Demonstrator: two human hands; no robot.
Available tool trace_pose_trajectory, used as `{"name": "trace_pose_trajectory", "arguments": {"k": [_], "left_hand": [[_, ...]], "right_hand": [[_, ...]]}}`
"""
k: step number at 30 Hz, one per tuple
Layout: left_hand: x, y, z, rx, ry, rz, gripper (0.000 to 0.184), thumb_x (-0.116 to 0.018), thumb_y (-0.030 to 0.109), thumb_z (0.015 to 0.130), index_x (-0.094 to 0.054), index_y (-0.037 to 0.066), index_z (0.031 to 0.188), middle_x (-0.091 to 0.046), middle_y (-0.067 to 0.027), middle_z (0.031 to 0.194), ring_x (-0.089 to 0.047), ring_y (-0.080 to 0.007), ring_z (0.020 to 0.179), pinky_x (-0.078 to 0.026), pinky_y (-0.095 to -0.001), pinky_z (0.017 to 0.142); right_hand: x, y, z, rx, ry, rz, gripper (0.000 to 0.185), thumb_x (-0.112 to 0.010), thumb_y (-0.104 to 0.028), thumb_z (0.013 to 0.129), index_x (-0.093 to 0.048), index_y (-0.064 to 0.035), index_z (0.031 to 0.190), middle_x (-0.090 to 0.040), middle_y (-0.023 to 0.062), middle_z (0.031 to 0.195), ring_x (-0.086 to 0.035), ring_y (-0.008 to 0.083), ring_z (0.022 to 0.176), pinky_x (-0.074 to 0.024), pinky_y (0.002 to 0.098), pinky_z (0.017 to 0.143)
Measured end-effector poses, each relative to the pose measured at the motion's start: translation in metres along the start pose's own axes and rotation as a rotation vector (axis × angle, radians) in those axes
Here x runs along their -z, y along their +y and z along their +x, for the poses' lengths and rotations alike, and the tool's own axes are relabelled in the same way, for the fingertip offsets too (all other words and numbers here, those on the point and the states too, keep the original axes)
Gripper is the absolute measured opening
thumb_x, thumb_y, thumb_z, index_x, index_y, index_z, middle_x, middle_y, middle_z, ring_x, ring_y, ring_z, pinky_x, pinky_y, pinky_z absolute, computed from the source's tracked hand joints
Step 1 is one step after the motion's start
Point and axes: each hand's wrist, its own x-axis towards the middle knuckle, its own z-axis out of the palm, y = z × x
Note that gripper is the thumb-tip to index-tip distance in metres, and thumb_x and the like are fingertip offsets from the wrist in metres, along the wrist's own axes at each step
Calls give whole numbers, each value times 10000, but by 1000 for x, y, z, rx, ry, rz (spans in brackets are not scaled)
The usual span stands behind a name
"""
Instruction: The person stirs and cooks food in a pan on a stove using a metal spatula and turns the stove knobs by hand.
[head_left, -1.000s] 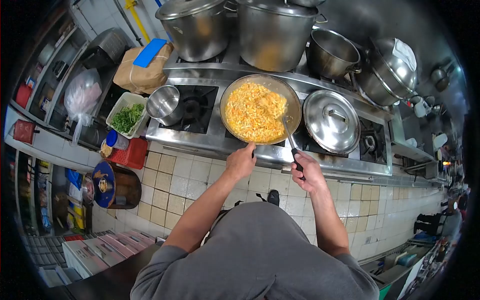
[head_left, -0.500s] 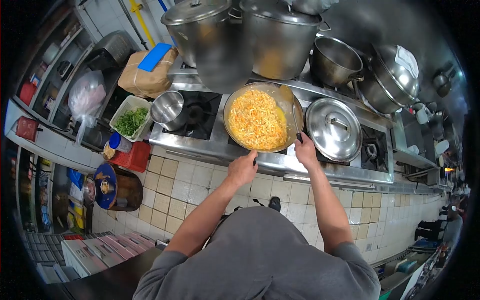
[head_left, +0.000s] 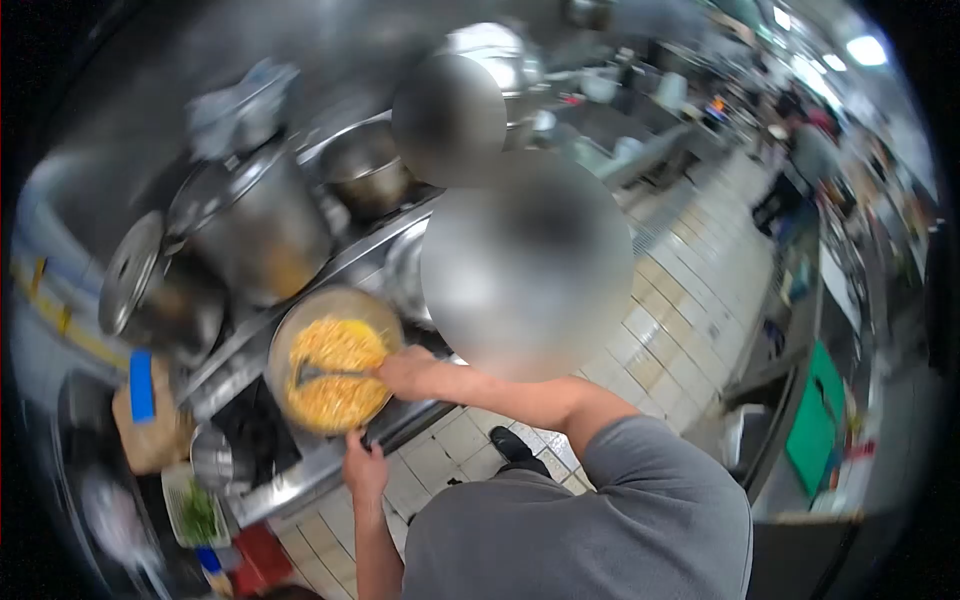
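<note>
A wide frying pan sits on the stove, holding a yellow-orange shredded food mixture. At the pan's near edge, my left hand is closed around its dark handle. My right hand reaches over the pan's right side, fingers wrapped round the handle of a spatula. The spatula lies across the food, its head down in the mixture and motion-blurred. A strip of pan bottom shows where the food is parted.
Behind the pan stand large lidded pots and a smaller open pot. A small steel pot, a basket of greens and a paper-wrapped package are at left. Blurred round patches hide part of the right side. Another person stands far back.
The view has swung to the right. My right hand has brought the spatula from the pan's right side across into the food, which is now parted. My left hand keeps hold of the handle.
</note>
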Motion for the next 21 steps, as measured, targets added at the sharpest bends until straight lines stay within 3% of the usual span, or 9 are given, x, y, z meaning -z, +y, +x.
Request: {"name": "trace_pose_trajectory", "arguments": {"k": [1,5,8,12,15,16,18,21], "left_hand": [[1,1,-1,2,25,23,384,-718,190,967,-584,99,1315,-748,-252,1114,-715,-467,1062,-545,-557,898],[5,9,0,-16,14,56,377,-702,194,987,-572,93,1325,-743,-253,1160,-708,-467,1092,-538,-546,920],[5,5,0,-18,-2,58,354,-683,218,1007,-573,97,1321,-737,-245,1195,-702,-467,1108,-536,-539,926],[-8,-5,5,-87,84,34,328,-685,278,1010,-614,91,1270,-753,-244,1061,-721,-473,1023,-552,-553,867],[-12,-9,3,-120,135,-23,305,-700,311,999,-653,104,1217,-750,-247,940,-731,-481,923,-558,-566,786],[-7,-3,1,-116,136,-44,289,-696,306,999,-649,119,1214,-749,-250,950,-726,-484,915,-555,-566,775],[-8,-7,3,-86,135,40,280,-660,327,1011,-636,141,1218,-753,-238,950,-723,-486,917,-553,-580,786],[7,11,-1,33,78,94,310,-640,361,1029,-637,137,1242,-761,-235,1015,-728,-463,971,-560,-576,821]], "right_hand": [[12,-1,-19,36,22,-15,524,-627,-125,940,-629,-177,1461,-785,141,1144,-753,363,1108,-608,473,903],[27,18,-72,-5,4,3,586,-649,-124,921,-599,-200,1500,-788,128,1115,-756,350,1107,-608,457,891],[41,22,-112,-57,53,17,724,-626,-90,906,-532,-316,1588,-788,140,1062,-769,342,1032,-611,464,862],[53,8,-147,-65,111,80,711,-615,-90,900,-553,-312,1573,-786,157,1048,-770,351,1013,-611,480,867],[47,-6,-143,-140,16,134,632,-573,-98,912,-603,-258,1523,-785,166,1128,-763,372,1059,-609,491,895],[39,-11,-132,-142,28,144,579,-541,-97,937,-617,-254,1489,-787,163,1124,-760,370,1080,-610,495,905],[17,-22,-95,-164,3,88,433,-559,-107,965,-636,-144,1389,-785,175,1136,-771,356,1056,-621,484,882],[-13,-25,-45,-166,87,27,405,-600,-78,942,-638,-106,1345,-780,193,1113,-771,374,1055,-625,471,857]]}}
